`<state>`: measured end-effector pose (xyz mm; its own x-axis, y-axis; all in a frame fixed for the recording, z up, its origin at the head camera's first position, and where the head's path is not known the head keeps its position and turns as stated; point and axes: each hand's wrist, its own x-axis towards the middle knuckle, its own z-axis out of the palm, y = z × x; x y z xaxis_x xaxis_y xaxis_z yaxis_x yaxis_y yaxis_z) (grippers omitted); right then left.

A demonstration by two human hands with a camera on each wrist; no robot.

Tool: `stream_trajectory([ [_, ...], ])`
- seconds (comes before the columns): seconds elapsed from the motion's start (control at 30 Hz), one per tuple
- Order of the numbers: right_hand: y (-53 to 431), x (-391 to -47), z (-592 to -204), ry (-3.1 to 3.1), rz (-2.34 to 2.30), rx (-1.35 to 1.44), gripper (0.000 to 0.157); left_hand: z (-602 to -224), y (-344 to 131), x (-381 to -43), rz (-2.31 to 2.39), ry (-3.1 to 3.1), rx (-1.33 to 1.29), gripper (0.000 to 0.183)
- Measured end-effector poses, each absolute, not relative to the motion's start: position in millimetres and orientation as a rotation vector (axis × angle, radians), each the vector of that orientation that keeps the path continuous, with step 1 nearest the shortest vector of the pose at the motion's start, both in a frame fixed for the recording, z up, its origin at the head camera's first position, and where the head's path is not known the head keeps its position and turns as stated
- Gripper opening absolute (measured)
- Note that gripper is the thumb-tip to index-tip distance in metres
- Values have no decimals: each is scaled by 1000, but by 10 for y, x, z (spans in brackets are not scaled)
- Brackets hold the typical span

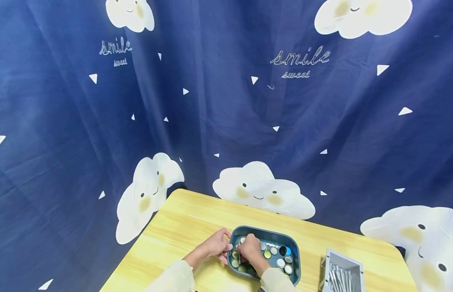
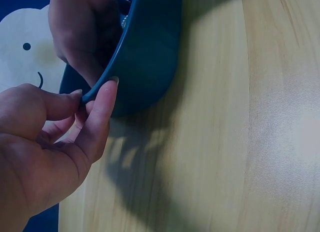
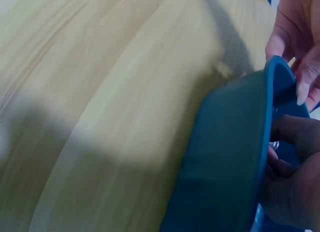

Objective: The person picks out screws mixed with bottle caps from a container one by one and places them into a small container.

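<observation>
A dark teal plastic basin (image 1: 299,259) with rounded corners holds several round bottle caps (image 1: 273,251), mostly pale and yellowish, with a blue one and a black one. My left hand (image 1: 216,245) pinches its left rim between thumb and fingers, as the left wrist view shows close up. My right hand (image 1: 251,248) reaches down inside, near the left end, fingers bent low among the caps. Between its thumb and fingers in the right wrist view is a small shiny piece (image 3: 274,144), mostly hidden by the fingers.
To the right of the basin stands a grey box (image 1: 327,259) holding several long silver metal bolts (image 1: 341,278). Both sit on a light wooden table (image 1: 197,211). Behind it hangs a dark blue curtain (image 1: 226,101) with clouds.
</observation>
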<state>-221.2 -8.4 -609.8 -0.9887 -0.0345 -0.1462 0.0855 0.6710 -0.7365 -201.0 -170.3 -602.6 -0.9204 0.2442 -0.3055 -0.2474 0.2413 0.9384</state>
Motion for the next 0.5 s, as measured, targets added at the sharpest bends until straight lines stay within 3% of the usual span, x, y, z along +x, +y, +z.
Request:
stream_trajectory([
  [0.17, 30, -2238, -6025, 2684, -1205, -10, 21, -6012, -1703, -2015, 1722, 2129, 18, 33],
  [0.5, 457, -2312, -5711, 2515, -1328, -197, 13, -6023, -1708, -2021, 1726, 2110, 34, 34],
])
